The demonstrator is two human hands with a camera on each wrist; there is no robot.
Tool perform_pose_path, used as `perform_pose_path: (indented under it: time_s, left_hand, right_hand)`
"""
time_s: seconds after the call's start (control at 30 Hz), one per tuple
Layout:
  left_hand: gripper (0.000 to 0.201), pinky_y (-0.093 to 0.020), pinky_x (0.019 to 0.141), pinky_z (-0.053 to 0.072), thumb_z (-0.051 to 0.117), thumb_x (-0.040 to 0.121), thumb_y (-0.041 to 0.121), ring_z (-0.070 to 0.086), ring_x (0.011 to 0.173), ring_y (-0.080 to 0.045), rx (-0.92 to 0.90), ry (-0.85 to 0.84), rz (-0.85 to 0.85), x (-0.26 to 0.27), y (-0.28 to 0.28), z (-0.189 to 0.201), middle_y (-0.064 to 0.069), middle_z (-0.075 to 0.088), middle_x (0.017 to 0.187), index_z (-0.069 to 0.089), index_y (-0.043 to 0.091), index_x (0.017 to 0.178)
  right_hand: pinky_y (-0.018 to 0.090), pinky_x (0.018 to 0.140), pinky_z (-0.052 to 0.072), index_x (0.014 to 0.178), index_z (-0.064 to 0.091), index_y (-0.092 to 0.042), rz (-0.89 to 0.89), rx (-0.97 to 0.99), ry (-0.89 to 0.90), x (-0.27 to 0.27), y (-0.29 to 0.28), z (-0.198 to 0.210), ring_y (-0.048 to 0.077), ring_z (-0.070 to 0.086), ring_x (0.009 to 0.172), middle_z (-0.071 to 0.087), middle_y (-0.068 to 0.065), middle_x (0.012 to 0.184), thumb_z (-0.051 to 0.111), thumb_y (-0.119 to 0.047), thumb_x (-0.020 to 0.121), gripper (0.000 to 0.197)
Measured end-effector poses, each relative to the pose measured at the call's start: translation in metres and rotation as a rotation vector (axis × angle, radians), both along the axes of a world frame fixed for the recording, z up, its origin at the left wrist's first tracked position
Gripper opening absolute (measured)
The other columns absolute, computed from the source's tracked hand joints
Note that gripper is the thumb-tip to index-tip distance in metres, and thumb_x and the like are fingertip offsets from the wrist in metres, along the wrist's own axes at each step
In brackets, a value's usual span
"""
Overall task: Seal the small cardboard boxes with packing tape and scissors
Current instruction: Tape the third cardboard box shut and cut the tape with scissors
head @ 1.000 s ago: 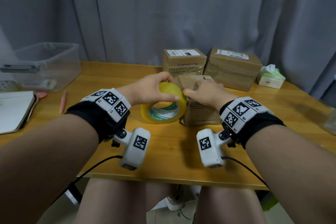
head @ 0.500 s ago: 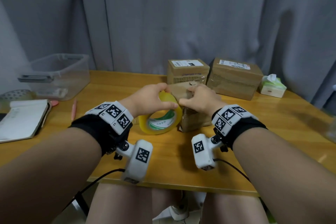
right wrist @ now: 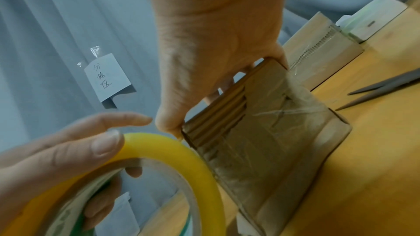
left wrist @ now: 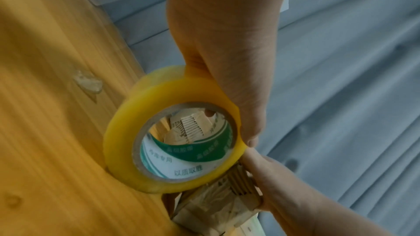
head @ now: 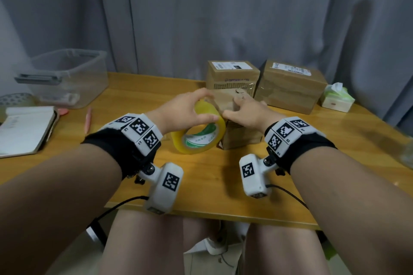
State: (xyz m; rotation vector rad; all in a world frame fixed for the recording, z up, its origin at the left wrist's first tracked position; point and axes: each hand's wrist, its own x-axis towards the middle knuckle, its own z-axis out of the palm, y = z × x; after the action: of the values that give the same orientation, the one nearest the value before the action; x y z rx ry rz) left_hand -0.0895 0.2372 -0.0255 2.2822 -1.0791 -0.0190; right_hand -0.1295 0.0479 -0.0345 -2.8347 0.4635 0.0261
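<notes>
Clear plastic bin (head: 67, 76), open notebook (head: 24, 129), pink pen (head: 88, 118), tissue box (head: 337, 99), grey curtain (head: 201, 18)

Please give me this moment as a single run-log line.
left hand: grips yellow packing tape roll | right hand: holds small cardboard box top | roll beside box on table

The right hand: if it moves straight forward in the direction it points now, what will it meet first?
The right hand already grips the small box. Beyond its fingertips, the labelled box at the table's back looks first in line, though depth is unclear.
</notes>
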Motion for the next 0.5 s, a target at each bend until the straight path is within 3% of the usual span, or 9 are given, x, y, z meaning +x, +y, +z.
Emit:
perform_pose_path:
  time_s: [0.07,0.17,0.27,0.33,0.4,0.5]
  left_hand:
    - [0.038,-0.025,0.083,0.038,0.065,0.085,0.043,0.048,0.104,-0.010,0.089,-0.056,-0.006,-0.004,0.000,0.003,0.005,0.057,0.118,0.055,0.030,0.120]
    - [0.032,-0.026,0.081,0.039,0.063,0.086,0.045,0.050,0.097,-0.011,0.287,-0.048,0.030,-0.009,-0.002,0.015,0.005,0.059,0.108,0.060,0.029,0.114]
    - [0.036,-0.030,0.085,0.044,0.060,0.087,0.046,0.054,0.098,-0.015,0.517,-0.073,0.012,-0.011,-0.009,0.026,0.003,0.061,0.107,0.063,0.024,0.115]
    - [0.038,-0.032,0.089,0.045,0.059,0.088,0.047,0.054,0.099,-0.016,0.603,-0.104,0.002,-0.012,-0.014,0.029,0.001,0.058,0.111,0.063,0.025,0.118]
    - [0.040,-0.031,0.091,0.042,0.055,0.089,0.049,0.049,0.096,-0.016,0.646,-0.145,-0.006,-0.011,-0.018,0.028,0.001,0.045,0.109,0.061,0.028,0.123]
    - [0.041,-0.031,0.090,0.042,0.052,0.091,0.048,0.043,0.092,-0.014,0.646,-0.191,-0.025,-0.011,-0.023,0.023,0.001,0.032,0.105,0.057,0.030,0.127]
  right_hand:
    - [0.046,0.101,0.031,0.121,0.050,-0.023,0.012,0.005,0.003,-0.004,0.000,0.003,0.032,0.044,0.121,0.048,0.002,0.131,0.041,-0.068,0.074,0.066]
    - [0.040,0.096,0.033,0.111,0.049,-0.024,0.005,0.004,-0.001,-0.007,-0.002,0.006,0.030,0.048,0.115,0.053,0.002,0.119,0.046,-0.061,0.084,0.045]
    - [0.041,0.094,0.037,0.107,0.048,-0.027,-0.015,0.024,-0.020,-0.009,0.001,0.004,0.031,0.048,0.113,0.052,-0.001,0.113,0.045,-0.065,0.078,0.047]
    - [0.043,0.092,0.040,0.105,0.050,-0.029,-0.021,0.033,-0.040,-0.009,0.005,0.003,0.031,0.049,0.113,0.054,0.000,0.121,0.039,-0.074,0.065,0.061]
    - [0.055,0.102,0.033,0.120,0.051,-0.028,-0.036,-0.003,-0.023,-0.009,0.005,0.001,0.036,0.040,0.126,0.042,0.002,0.142,0.034,-0.078,0.063,0.077]
    - [0.069,0.110,0.001,0.152,0.019,-0.026,-0.082,-0.104,0.048,-0.010,0.009,-0.005,0.044,0.004,0.144,0.004,0.000,0.161,0.031,-0.073,0.083,0.085]
